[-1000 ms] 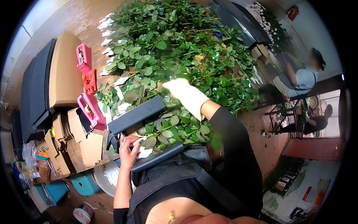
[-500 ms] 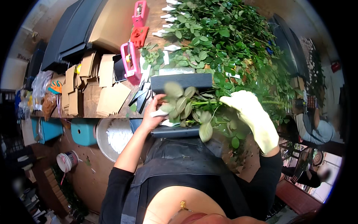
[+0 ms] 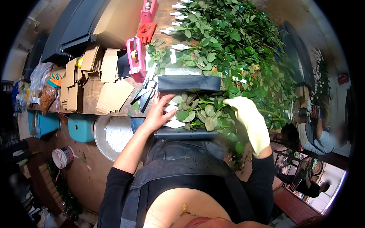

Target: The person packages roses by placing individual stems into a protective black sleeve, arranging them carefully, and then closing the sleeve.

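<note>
In front of me, leafy rose stems [image 3: 207, 114] with white-wrapped heads [image 3: 174, 123] lie between two dark ribbed bars. My left hand [image 3: 156, 115], bare, rests at the wrapped heads, its fingers and thumb spread and touching the wraps. My right hand [image 3: 247, 117], in a pale yellow glove, is closed around a leafy stem whose end sticks out to the right. The glove hides its fingertips in part. The far ribbed bar [image 3: 189, 83] stands behind the stems, the near dark bar [image 3: 186, 133] against my apron.
More wrapped stems [image 3: 235, 38] heap the table's far right. Left of the bars lie scissors [image 3: 143, 95], pink tape dispensers [image 3: 136, 60], a red glove [image 3: 146, 33] and cardboard pieces [image 3: 115, 97]. A basin of white wraps [image 3: 118, 133] stands below the table edge; people are at the right.
The stem that was blurred and raised now lies down among the others between the bars. My left hand's fingers have spread along the wrapped heads. My right hand has shifted slightly left and down.
</note>
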The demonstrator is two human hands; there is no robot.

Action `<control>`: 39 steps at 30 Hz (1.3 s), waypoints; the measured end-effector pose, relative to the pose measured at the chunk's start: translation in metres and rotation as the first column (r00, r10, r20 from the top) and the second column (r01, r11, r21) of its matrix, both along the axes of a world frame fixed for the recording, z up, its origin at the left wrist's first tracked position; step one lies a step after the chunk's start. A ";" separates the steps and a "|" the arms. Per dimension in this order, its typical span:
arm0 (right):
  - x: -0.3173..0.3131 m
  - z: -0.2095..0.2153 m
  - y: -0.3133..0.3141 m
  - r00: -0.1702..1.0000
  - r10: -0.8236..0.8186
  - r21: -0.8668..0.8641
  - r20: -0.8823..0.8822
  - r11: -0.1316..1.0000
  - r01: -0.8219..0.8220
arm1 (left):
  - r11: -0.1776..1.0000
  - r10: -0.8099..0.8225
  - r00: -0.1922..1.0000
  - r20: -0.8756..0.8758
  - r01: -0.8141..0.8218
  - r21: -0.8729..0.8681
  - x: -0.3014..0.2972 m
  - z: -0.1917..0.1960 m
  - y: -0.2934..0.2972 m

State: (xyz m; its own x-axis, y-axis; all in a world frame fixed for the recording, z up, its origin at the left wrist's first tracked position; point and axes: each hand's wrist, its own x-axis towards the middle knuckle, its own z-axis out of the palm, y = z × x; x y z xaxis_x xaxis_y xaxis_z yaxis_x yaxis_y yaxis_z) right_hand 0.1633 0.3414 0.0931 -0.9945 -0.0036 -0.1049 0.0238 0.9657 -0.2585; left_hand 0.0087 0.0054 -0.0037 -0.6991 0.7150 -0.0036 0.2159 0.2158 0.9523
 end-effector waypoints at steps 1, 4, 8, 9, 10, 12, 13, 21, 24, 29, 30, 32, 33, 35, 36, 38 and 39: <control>-0.002 0.012 -0.010 0.999 -0.028 0.039 0.032 0.999 0.027 | 0.999 0.028 0.999 0.030 -0.027 -0.033 0.001 -0.001 -0.004; -0.006 0.027 -0.027 0.998 -0.065 0.147 0.005 0.987 0.064 | 0.997 0.054 0.998 0.015 -0.053 -0.047 0.002 0.004 -0.005; -0.010 -0.021 -0.029 0.992 -0.065 0.114 -0.105 0.990 0.077 | 0.999 0.035 0.999 -0.009 -0.035 -0.032 0.001 0.000 -0.006; -0.016 -0.027 -0.021 0.997 -0.048 0.112 -0.060 0.992 0.054 | 0.999 0.014 0.999 -0.034 -0.016 -0.040 -0.001 0.003 -0.005; -0.017 -0.030 -0.015 0.999 -0.033 0.108 -0.016 0.994 0.034 | 0.999 -0.009 0.998 -0.058 0.007 -0.049 -0.002 0.004 -0.004; -0.010 -0.017 -0.013 0.994 -0.101 -0.076 -0.042 0.992 0.098 | 0.997 0.008 0.999 -0.050 -0.012 -0.070 -0.001 0.006 -0.002; -0.008 -0.010 -0.013 0.989 -0.138 -0.166 -0.053 0.978 0.127 | 0.997 0.022 0.998 -0.054 -0.026 -0.076 -0.001 0.008 -0.001; 0.023 -0.058 -0.028 0.941 -0.339 0.027 0.012 0.940 0.339 | 0.991 0.133 0.989 0.062 -0.133 -0.004 0.010 -0.025 -0.006; 0.031 -0.036 -0.015 0.897 -0.410 -0.363 0.167 0.820 0.442 | 0.988 0.153 0.985 0.079 -0.152 -0.015 0.011 -0.026 -0.010; 0.000 0.027 0.035 0.871 -0.423 -0.608 0.251 0.631 0.482 | 0.994 0.093 0.994 0.056 -0.090 -0.058 0.007 -0.011 -0.008; -0.016 0.031 0.045 0.835 -0.500 -0.570 0.230 0.626 0.532 | 0.991 0.087 0.996 -0.018 -0.088 -0.100 0.006 -0.011 -0.011; -0.060 0.028 0.056 0.842 -0.537 -0.636 0.058 0.630 0.446 | 0.995 0.075 0.997 -0.016 -0.076 -0.064 0.006 -0.007 -0.008; -0.083 0.009 0.073 0.872 -0.469 -0.396 -0.143 0.834 0.384 | 0.996 0.038 0.995 -0.091 -0.045 -0.071 0.004 -0.008 -0.008; -0.139 -0.050 0.103 0.899 -0.333 0.069 -0.285 0.928 0.366 | 0.997 0.030 0.999 -0.038 -0.032 -0.076 0.004 0.005 -0.004; -0.162 -0.074 0.116 0.903 -0.341 0.241 -0.262 0.883 0.403 | 0.997 0.018 0.999 -0.029 -0.020 -0.079 0.003 0.007 -0.003; -0.185 -0.123 0.154 0.882 -0.360 0.501 -0.306 0.727 0.470 | 0.996 -0.037 0.994 -0.098 0.028 -0.089 0.000 0.009 0.002; -0.193 -0.125 0.143 0.900 -0.349 0.510 -0.262 0.742 0.436 | 0.994 -0.012 0.995 -0.097 0.001 -0.108 0.001 0.008 -0.003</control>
